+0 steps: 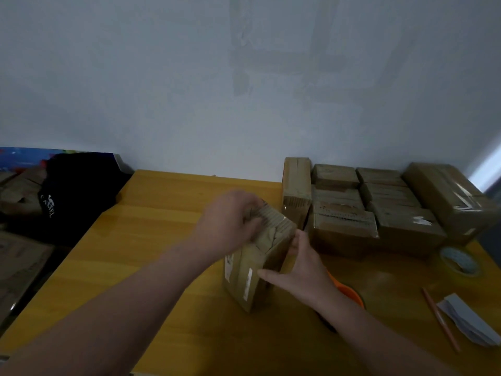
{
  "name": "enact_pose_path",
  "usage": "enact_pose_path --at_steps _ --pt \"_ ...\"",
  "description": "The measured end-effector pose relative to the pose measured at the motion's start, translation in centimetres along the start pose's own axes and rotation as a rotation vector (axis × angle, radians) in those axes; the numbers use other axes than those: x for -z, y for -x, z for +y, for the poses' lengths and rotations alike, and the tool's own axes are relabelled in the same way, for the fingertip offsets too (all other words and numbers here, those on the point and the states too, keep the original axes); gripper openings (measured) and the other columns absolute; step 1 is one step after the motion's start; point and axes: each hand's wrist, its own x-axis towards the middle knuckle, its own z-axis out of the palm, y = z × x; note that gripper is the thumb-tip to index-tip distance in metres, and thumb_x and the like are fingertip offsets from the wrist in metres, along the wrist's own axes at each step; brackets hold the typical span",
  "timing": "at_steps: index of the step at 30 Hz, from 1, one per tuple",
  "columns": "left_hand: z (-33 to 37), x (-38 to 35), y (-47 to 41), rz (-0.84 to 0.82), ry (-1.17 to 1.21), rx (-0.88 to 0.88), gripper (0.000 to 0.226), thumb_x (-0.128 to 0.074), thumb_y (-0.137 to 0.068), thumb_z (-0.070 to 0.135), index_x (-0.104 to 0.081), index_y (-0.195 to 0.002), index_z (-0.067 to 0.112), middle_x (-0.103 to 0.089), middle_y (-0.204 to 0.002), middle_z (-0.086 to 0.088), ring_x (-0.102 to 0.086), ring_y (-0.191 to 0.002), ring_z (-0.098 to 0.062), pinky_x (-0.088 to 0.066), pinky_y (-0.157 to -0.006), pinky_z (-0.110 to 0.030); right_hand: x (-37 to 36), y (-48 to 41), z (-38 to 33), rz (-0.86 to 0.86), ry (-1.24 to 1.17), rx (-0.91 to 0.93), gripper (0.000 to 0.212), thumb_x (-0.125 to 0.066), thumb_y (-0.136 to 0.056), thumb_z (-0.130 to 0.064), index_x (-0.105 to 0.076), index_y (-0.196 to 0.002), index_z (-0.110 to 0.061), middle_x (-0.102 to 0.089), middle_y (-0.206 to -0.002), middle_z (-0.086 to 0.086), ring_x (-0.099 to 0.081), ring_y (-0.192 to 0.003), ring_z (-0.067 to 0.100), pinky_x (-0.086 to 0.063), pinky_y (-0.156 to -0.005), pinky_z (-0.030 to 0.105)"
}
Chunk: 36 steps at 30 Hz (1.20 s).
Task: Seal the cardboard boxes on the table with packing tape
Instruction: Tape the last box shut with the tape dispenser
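Observation:
A small brown cardboard box (250,270) stands on end in the middle of the yellow table (151,240). My left hand (227,223) grips its upper far end from the left. My right hand (301,264) presses against its right side, thumb on the front face. An orange tape dispenser (349,294) lies on the table just behind my right wrist, partly hidden. A roll of clear packing tape (459,260) lies flat near the right edge. Several taped boxes (376,207) are stacked at the back right.
A black cap (78,194) and more cardboard lie on a lower surface to the left. A thin orange stick (440,318) and grey folded paper (471,318) lie at the table's right front. A white wall stands behind the table.

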Motion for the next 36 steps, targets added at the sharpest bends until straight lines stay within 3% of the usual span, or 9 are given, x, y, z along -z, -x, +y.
enact_pose_path --at_steps 2,4,8,15,21,23,28,32,36 --pt "-0.2 -1.1 1.6 -0.026 -0.016 -0.171 0.017 -0.062 -0.086 0.028 -0.068 -0.096 0.016 -0.062 -0.094 0.006 -0.059 -0.088 -0.015 -0.046 -0.072 -0.027 0.0 0.0 -0.2 0.015 -0.01 0.007 0.081 -0.081 -0.072 -0.045 -0.028 -0.131 -0.034 -0.044 -0.112 -0.027 -0.049 -0.101 -0.008 -0.041 -0.069 0.005" --pt "-1.1 -2.2 2.9 -0.06 -0.045 -0.231 0.027 -0.062 -0.087 0.03 -0.07 -0.108 0.015 -0.067 -0.109 0.001 -0.061 -0.099 -0.014 -0.049 -0.082 -0.025 0.0 0.0 -0.1 -0.01 -0.022 0.011 0.069 -0.078 -0.075 -0.045 -0.032 -0.126 -0.038 -0.049 -0.113 -0.024 -0.051 -0.098 -0.01 -0.043 -0.068 0.007" --pt "-2.6 -3.0 4.2 -0.065 -0.067 -0.276 0.047 -0.051 -0.089 0.041 -0.062 -0.126 0.014 -0.061 -0.128 -0.001 -0.055 -0.119 -0.019 -0.038 -0.1 -0.028 0.7 0.1 0.3 -0.011 -0.108 0.013 0.061 -0.075 -0.074 -0.049 -0.045 -0.126 -0.039 -0.057 -0.119 -0.019 -0.055 -0.107 -0.003 -0.046 -0.087 0.019" --pt "-3.6 -4.4 4.9 0.025 0.011 -0.315 0.05 -0.05 -0.09 0.038 -0.054 -0.134 0.013 -0.053 -0.138 0.0 -0.038 -0.132 -0.01 -0.02 -0.112 -0.047 1.2 -0.4 -1.3 -0.037 -0.325 -0.001 0.039 -0.064 -0.089 -0.037 -0.062 -0.127 -0.031 -0.069 -0.112 -0.013 -0.064 -0.099 -0.003 -0.051 -0.076 0.013" --pt "-4.1 -4.7 5.1 0.107 0.14 -0.252 0.048 -0.059 -0.084 0.04 -0.064 -0.123 0.012 -0.059 -0.128 0.001 -0.044 -0.126 -0.002 -0.022 -0.116 -0.023 -0.2 -1.0 -2.3 0.043 -0.421 -0.118 0.019 -0.065 -0.089 -0.035 -0.07 -0.106 -0.029 -0.072 -0.102 -0.006 -0.068 -0.09 0.005 -0.052 -0.069 0.017" --pt "-4.2 -4.9 5.2 0.117 0.14 -0.253 0.047 -0.061 -0.083 0.038 -0.065 -0.121 0.01 -0.06 -0.126 0.0 -0.046 -0.124 -0.003 -0.02 -0.116 -0.02 -0.5 -1.5 -2.8 0.067 -0.372 -0.128 0.01 -0.065 -0.089 -0.037 -0.071 -0.094 -0.031 -0.072 -0.096 -0.003 -0.068 -0.09 0.012 -0.057 -0.074 0.029" --pt "-4.3 -5.0 5.2 0.137 0.137 -0.251 0.045 -0.062 -0.084 0.035 -0.065 -0.119 0.009 -0.063 -0.125 -0.004 -0.049 -0.123 -0.007 -0.023 -0.116 -0.024 -0.7 -2.6 -3.0 0.123 -0.193 -0.099 0.03 -0.064 -0.087 -0.046 -0.074 -0.081 -0.018 -0.073 -0.083 0.007 -0.068 -0.08 0.023 -0.057 -0.077 0.047" --pt "-4.3 -5.1 5.2 0.145 0.121 -0.264 0.044 -0.061 -0.084 0.036 -0.066 -0.119 0.009 -0.063 -0.123 -0.003 -0.047 -0.123 -0.004 -0.023 -0.116 -0.024 -0.4 -2.8 -3.2 0.181 0.012 -0.036 0.052 -0.05 -0.096 -0.046 -0.053 -0.056 -0.012 -0.053 -0.058 0.005 -0.052 -0.056 0.021 -0.039 -0.056 0.035" --pt "-4.1 -5.2 5.0 0.182 0.063 -0.297 0.044 -0.059 -0.084 0.037 -0.068 -0.116 0.009 -0.066 -0.12 -0.006 -0.055 -0.119 -0.011 -0.031 -0.111 -0.037 -0.2 -3.0 -3.4 0.257 0.227 0.041 0.054 -0.037 -0.101 -0.041 -0.045 -0.055 -0.015 -0.044 -0.055 0.003 -0.042 -0.051 0.017 -0.033 -0.052 0.033"
